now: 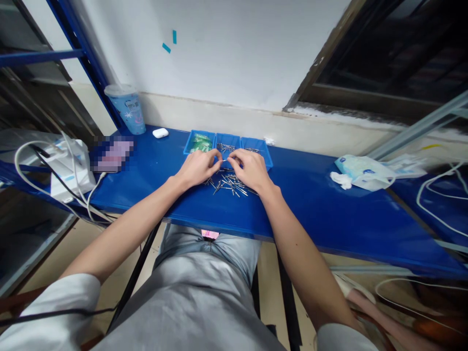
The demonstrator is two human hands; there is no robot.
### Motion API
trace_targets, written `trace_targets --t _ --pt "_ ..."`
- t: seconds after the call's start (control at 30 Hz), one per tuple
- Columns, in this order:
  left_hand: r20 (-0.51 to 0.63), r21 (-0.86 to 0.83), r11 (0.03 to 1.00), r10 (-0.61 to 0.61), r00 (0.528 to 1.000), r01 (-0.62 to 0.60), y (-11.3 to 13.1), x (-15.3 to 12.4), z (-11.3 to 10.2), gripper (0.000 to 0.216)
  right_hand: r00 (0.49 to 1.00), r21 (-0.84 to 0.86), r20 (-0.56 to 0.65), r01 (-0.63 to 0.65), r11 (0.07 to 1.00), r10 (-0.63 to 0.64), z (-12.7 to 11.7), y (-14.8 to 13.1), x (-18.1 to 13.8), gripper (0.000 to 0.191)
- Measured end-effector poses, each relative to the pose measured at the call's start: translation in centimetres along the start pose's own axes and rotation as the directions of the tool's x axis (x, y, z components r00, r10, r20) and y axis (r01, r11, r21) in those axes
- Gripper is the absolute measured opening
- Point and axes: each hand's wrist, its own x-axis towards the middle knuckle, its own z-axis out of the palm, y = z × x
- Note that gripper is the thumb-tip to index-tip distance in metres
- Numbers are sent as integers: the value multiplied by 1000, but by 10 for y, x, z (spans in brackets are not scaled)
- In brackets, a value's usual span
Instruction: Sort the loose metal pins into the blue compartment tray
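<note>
My left hand point(200, 166) and my right hand point(250, 168) meet over the blue table, thumbs and forefingers pinched. Between their fingertips runs a small, slim metal rod point(224, 160), mostly hidden by the fingers. Below them lies a loose pile of slim metal rods point(234, 185), pointing many ways. Just behind stand three blue bins side by side. The left bin point(187, 145) has green and clear material in it. Short metal pieces point(226, 147) lie in the middle bin, and more metal pieces point(250, 150) in the right bin, partly behind my right hand.
On the left of the blue table point(303, 204) are a lidded cup point(130, 109), a white case point(160, 133), a blurred-out pink object point(115, 153) and a white power strip point(71, 170) with cables. A tissue pack point(365, 171) lies on the right. The wall point(226, 58) rises behind.
</note>
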Motion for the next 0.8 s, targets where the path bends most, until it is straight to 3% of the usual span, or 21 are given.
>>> trace_targets --t 0.43,0.8 --pt "13 3 998 70 997 -70 -1 -1 1 26 999 26 27 30 999 -31 3 -4 0 26" --pt "-61 -139 985 100 993 -107 0 0 -1 19 997 83 66 -39 996 34 0 -13 1 24"
